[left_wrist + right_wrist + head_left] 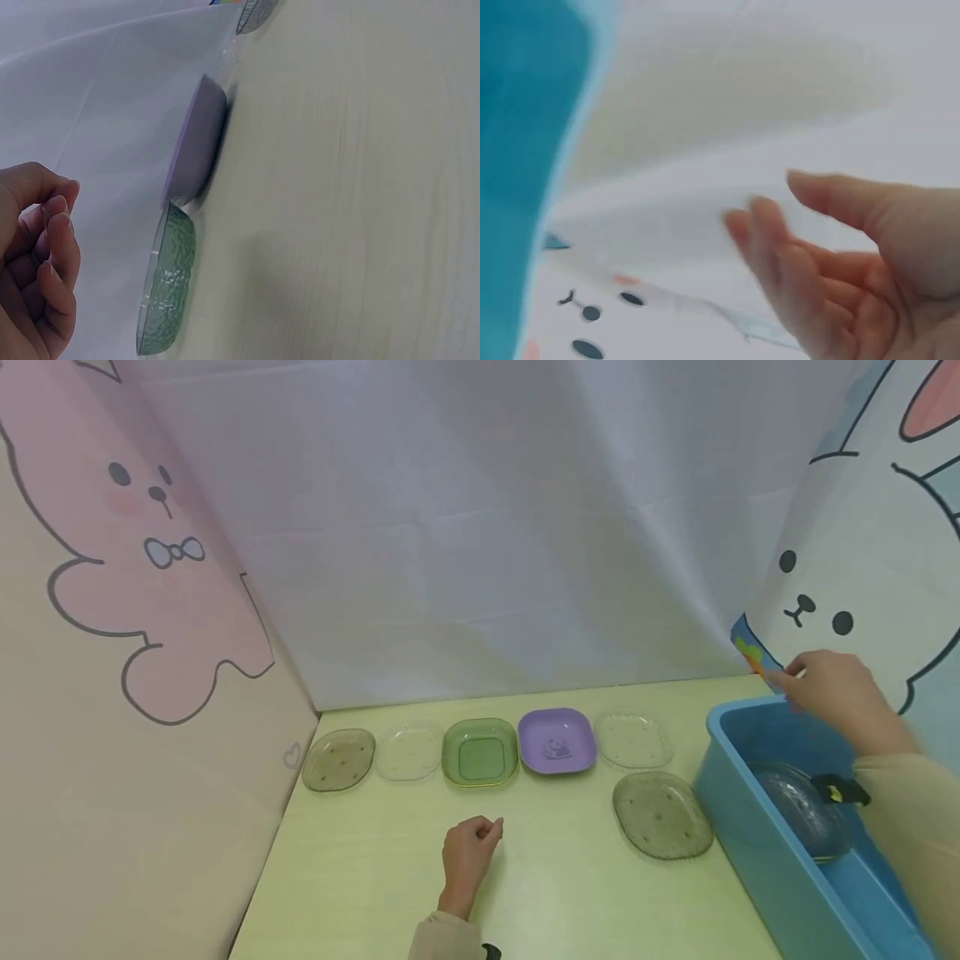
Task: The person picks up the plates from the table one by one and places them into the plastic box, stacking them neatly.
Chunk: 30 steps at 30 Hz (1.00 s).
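My right hand [843,697] is raised over the far end of the blue bin [765,827]. In the right wrist view its thumb and fingers [840,202] stand apart with nothing between them. Inside the bin lies a dark, clear-looking dish [802,810], partly covered by the right wrist. My left hand [468,860] hovers over the table, loosely curled and holding nothing. Beyond it stand a green square dish [480,753] and a purple square dish [557,742] with a panda print, side by side. A grey-brown clear plate [662,816] lies left of the bin.
The back row also has a grey-brown plate [339,760] at its left end, a clear plate [409,750] beside it, and another clear plate [633,738] at its right end. A white curtain [465,543] hangs behind the table; printed panels stand at both sides.
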Each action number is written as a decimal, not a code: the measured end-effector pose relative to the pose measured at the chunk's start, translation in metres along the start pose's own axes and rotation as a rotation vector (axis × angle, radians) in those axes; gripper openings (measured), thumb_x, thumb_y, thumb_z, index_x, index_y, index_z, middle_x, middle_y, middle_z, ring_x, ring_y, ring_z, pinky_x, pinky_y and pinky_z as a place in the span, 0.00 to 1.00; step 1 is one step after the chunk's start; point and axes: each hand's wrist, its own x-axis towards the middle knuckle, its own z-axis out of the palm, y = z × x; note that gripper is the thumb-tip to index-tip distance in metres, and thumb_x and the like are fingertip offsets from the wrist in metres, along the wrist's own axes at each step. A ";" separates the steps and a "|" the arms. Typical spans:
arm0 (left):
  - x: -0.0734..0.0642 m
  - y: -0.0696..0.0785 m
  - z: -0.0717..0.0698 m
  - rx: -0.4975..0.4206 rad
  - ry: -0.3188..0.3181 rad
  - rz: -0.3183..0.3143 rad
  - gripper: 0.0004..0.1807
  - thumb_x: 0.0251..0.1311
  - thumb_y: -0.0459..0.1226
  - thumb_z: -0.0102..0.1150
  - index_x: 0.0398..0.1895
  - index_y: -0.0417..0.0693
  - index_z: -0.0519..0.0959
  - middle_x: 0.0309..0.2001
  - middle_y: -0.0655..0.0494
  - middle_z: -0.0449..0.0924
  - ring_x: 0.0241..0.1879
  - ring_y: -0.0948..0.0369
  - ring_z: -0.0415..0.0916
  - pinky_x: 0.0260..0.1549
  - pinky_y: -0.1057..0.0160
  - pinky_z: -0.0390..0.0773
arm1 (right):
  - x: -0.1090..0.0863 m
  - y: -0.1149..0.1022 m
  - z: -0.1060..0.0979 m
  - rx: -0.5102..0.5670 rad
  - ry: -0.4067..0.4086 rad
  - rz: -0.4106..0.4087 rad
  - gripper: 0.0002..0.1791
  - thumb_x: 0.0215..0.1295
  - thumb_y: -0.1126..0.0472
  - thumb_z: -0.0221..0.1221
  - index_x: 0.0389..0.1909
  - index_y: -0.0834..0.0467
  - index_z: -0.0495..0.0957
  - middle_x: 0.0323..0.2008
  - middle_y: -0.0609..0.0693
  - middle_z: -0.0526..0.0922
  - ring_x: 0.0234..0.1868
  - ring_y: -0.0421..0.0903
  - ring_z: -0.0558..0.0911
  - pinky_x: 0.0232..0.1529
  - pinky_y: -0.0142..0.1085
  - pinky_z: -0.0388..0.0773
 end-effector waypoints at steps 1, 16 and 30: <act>0.000 0.001 0.000 0.000 0.003 0.000 0.14 0.55 0.43 0.60 0.14 0.51 0.79 0.13 0.64 0.75 0.13 0.72 0.61 0.16 0.72 0.62 | 0.001 -0.007 -0.002 0.014 0.053 0.009 0.29 0.66 0.49 0.50 0.44 0.77 0.69 0.25 0.66 0.80 0.27 0.58 0.78 0.31 0.54 0.71; -0.001 0.001 -0.004 0.011 0.020 -0.009 0.14 0.54 0.43 0.61 0.12 0.53 0.78 0.13 0.64 0.74 0.13 0.72 0.59 0.15 0.72 0.61 | 0.014 -0.063 -0.018 0.324 0.405 0.038 0.36 0.65 0.39 0.43 0.42 0.71 0.76 0.15 0.54 0.79 0.40 0.58 0.73 0.36 0.45 0.64; 0.004 0.013 0.021 -0.012 0.016 0.040 0.15 0.54 0.44 0.61 0.12 0.52 0.78 0.12 0.64 0.73 0.12 0.74 0.58 0.15 0.73 0.60 | 0.012 -0.088 0.046 0.388 0.531 -0.211 0.23 0.64 0.46 0.52 0.32 0.64 0.80 0.23 0.60 0.82 0.12 0.25 0.67 0.17 0.29 0.63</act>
